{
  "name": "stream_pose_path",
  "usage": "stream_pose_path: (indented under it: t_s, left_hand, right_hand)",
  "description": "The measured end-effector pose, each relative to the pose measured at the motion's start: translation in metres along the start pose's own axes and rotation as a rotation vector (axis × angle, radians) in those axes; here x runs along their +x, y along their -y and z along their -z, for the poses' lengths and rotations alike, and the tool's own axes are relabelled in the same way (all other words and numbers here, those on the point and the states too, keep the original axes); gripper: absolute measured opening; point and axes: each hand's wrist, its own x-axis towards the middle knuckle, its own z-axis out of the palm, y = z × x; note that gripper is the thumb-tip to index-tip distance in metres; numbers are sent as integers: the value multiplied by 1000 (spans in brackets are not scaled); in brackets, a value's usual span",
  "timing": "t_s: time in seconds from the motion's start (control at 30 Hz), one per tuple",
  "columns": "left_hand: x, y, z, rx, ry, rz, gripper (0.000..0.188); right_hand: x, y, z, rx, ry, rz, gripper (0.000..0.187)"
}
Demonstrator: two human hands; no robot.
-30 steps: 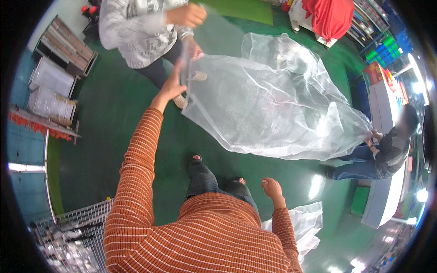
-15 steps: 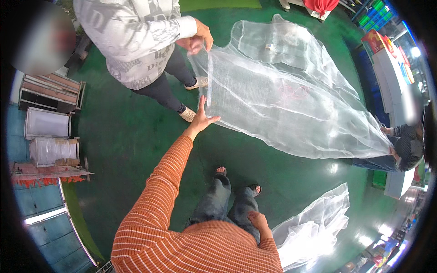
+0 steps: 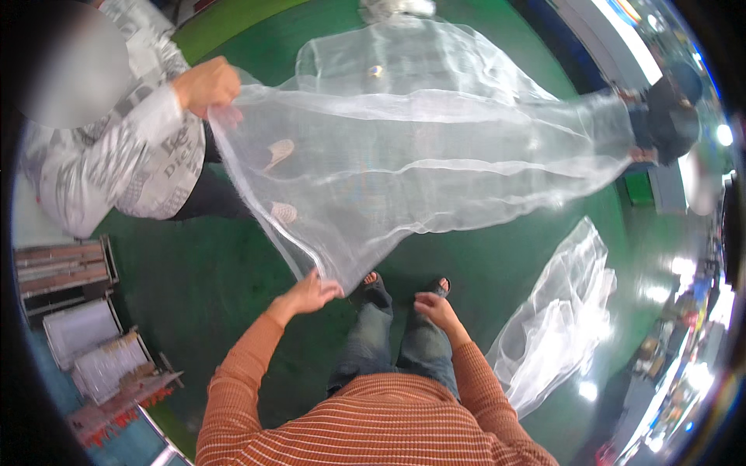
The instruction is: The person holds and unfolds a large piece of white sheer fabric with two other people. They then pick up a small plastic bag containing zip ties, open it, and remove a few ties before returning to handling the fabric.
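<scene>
With left hand point(image 3: 311, 295) pinched on the near corner of the sheer white mesh point(image 3: 482, 186), just below centre — spread across the upper half, up to a co-worker's hand point(image 3: 208, 84) at upper left and another person point(image 3: 664, 116) at upper right. With right hand point(image 3: 437, 309) off it, lower centre; cannot tell whether closed. Could slip free if tugged unevenly — or catch under the left sandal point(image 3: 379, 290) if let sag.

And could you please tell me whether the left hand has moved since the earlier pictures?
Yes: the left hand has moved away from the light green floor strip near the view's top, toward the person's own feet.
</scene>
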Motion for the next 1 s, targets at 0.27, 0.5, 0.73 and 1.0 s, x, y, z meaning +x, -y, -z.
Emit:
stream_pose_path:
  t_s: [0.27,0.5,0.73,1.0]
  left_hand:
    - [-131,-168,53,-920,145,-649,21]
    - [-192,-203,91,-885,344,-1354,25]
    - [-238,-246,99,-1158,-183,-1520,11]
    - [-201,-190,67,-614,-805,-568,56]
  right_hand:
    - [34,2,36,1528,59,59,90]
    - [26,72,124,1659,-155,344,89]
    - [44,61,174,1699,-332,144,54]
    - [-14,44,206,1392,-591,103,24]
